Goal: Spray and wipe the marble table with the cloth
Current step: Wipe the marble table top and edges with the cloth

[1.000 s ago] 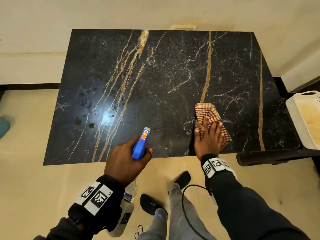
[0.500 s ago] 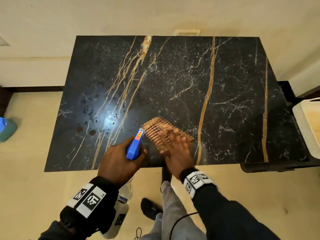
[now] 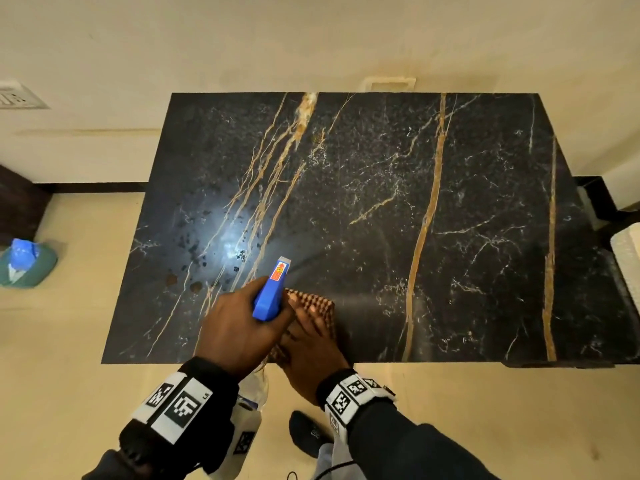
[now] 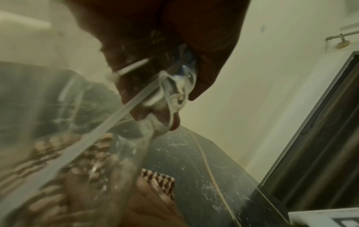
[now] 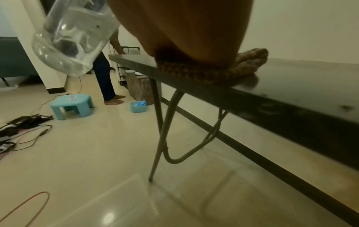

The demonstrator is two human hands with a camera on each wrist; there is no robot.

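The black marble table (image 3: 381, 202) with gold veins fills the head view. My left hand (image 3: 239, 327) grips the blue trigger head of a clear spray bottle (image 3: 272, 289) over the near edge, nozzle pointing away from me. The bottle's clear body (image 5: 73, 38) hangs below the table edge. My right hand (image 3: 308, 344) lies flat on the brown checked cloth (image 3: 318, 303), pressing it to the table just right of the bottle. Its fingers (image 4: 153, 184) are straight on the cloth (image 4: 161, 179). Spray droplets (image 3: 207, 244) dot the table's left part.
A teal tub (image 3: 24, 263) with a blue item sits on the floor at left. A white basket (image 3: 628, 258) stands past the table's right edge. Beyond the table's left end are a teal stool (image 5: 71, 104), cables (image 5: 25, 127) and another person's legs (image 5: 106, 79).
My right hand has slid the cloth leftward along the near edge, from the table's right half to beside the spray bottle. The left hand has kept the bottle in about the same place.
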